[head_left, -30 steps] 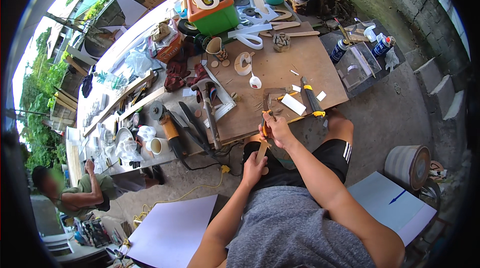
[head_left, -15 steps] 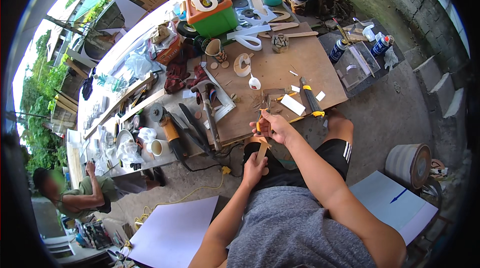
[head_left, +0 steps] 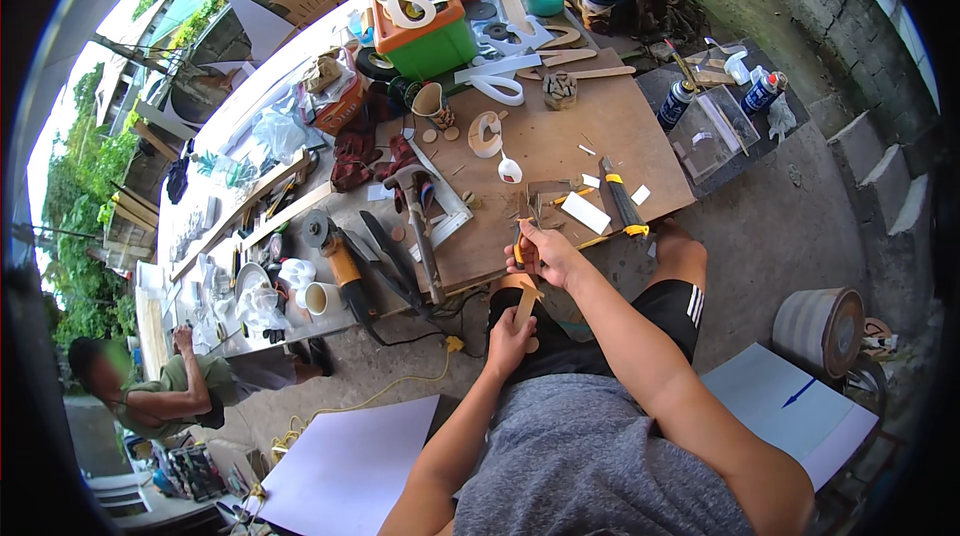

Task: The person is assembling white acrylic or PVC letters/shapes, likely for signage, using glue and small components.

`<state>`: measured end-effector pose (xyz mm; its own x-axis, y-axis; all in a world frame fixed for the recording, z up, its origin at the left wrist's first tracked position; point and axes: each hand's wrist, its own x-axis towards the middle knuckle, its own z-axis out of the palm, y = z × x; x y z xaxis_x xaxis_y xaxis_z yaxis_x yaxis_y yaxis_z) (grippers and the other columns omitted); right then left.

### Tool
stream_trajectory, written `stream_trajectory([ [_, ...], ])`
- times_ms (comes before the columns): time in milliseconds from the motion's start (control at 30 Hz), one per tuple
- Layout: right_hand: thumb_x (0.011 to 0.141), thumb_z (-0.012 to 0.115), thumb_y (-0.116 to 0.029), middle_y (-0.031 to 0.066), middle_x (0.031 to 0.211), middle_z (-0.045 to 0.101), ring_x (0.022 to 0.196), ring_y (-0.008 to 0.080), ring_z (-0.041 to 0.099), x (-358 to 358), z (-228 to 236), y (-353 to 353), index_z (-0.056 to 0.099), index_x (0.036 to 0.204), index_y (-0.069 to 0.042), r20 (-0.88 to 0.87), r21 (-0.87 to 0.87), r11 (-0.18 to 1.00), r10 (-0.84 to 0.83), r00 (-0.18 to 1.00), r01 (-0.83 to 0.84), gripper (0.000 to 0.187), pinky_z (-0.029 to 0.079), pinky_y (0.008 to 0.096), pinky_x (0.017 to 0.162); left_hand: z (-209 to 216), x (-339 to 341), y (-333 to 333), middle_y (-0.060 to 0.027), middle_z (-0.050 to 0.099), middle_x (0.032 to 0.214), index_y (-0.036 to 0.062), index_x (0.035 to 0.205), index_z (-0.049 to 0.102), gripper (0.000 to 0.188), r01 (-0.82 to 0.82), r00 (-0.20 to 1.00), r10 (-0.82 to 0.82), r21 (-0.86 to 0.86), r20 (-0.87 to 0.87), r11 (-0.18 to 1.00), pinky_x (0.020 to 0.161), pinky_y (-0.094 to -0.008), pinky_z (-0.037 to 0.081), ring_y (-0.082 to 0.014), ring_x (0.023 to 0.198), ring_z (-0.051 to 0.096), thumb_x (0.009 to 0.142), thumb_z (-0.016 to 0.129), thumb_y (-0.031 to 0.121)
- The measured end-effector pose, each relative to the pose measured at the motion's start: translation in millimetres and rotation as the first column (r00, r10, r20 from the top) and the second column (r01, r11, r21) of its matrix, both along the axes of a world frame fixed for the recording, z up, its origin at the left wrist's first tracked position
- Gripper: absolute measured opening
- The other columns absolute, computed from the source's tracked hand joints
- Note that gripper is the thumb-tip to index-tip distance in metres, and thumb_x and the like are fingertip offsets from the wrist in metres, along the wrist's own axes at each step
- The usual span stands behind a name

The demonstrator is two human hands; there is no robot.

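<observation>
My left hand (head_left: pixel 511 340), low over my lap, is closed around a flat tan wooden cutout (head_left: pixel 525 306) with a short crosspiece at its upper end. Just above it, my right hand (head_left: pixel 545 254) grips a small yellow-and-black hand tool (head_left: pixel 519 248) by its handles, apparently pliers; its working end is too small to make out. The tool's lower end sits close to the cutout's top, and I cannot tell whether they touch. Past my right hand, a white spoon-like piece (head_left: pixel 510 170) and a curved wooden cutout with a pale face (head_left: pixel 485 135) lie on the brown board (head_left: pixel 610 106).
A hammer (head_left: pixel 418 226), an angle grinder (head_left: pixel 345 271) and large dark shears (head_left: pixel 392 261) lie left of my hands. A black-and-yellow handled tool (head_left: pixel 622 196) rests on the right. Farther off stands a green-and-orange box (head_left: pixel 428 41). Another person (head_left: pixel 170 386) works at the table's left end.
My right hand has shifted very slightly, and its fingers look more curled round the tool's handles. The left hand and its wooden cutout stay almost in place.
</observation>
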<state>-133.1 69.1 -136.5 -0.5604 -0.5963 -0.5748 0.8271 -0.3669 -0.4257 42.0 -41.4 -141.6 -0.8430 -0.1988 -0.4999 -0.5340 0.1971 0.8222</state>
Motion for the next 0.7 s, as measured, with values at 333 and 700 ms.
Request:
stream_trajectory([
  [333,0.098,0.062,-0.043,0.0129,0.085,0.066,0.07,0.0229,0.065,12,1,-9,0.055,0.089,-0.004,-0.173,0.01,0.996,-0.086,0.981,0.089,0.041,0.057,0.0385,0.063,-1,1,0,-0.0121,0.071,0.086,-0.0036,0.12,0.06,0.037,0.01,1.0,-0.01,-0.028,0.004,1.0,0.074,-0.0311,0.054,-0.0167,0.079,0.07,0.093,0.067,0.021],
  [700,0.1,0.058,-0.04,0.0234,0.103,0.069,0.088,0.0344,0.071,6,1,-5,0.055,0.086,-0.002,-0.006,-0.065,0.994,0.091,0.996,-0.092,0.041,0.061,0.0476,0.08,4,-1,1,-0.0093,0.068,0.084,-0.0044,0.119,0.059,0.036,-0.005,1.0,0.005,0.008,-0.005,1.0,0.072,-0.029,0.053,-0.0145,0.076,0.067,0.094,0.066,0.019],
])
